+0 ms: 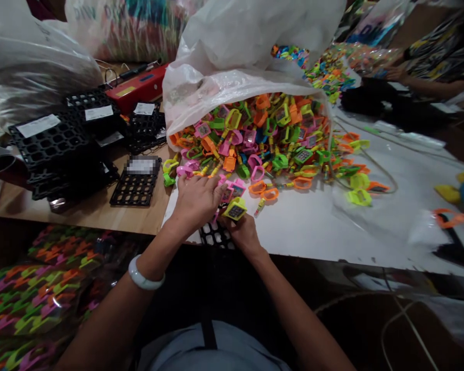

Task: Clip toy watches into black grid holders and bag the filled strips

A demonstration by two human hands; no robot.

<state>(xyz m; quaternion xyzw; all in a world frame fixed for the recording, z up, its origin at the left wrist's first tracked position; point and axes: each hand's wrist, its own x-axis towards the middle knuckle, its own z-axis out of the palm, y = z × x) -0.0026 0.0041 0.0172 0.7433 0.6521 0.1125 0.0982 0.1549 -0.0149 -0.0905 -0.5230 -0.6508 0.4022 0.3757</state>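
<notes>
My left hand (199,198) reaches over the table's front edge, its fingers spread beside pink toy watches (234,189) at the near side of the pile. Just right of it, my right hand (243,232) is closed round a yellow-green toy watch (235,209) with a dark square face. Beneath both hands a black grid tray (216,236) shows in part at the edge. The colourful pile of toy watches (255,134) spills from a large clear plastic bag (216,85).
Black trays with white labels (54,139) are stacked at the left, near a red tool (139,88). A single tray (135,188) lies flat. Bagged watches (42,293) sit below left. Another person's arm (425,85) is at the back right. A cable (371,154) crosses the white sheet.
</notes>
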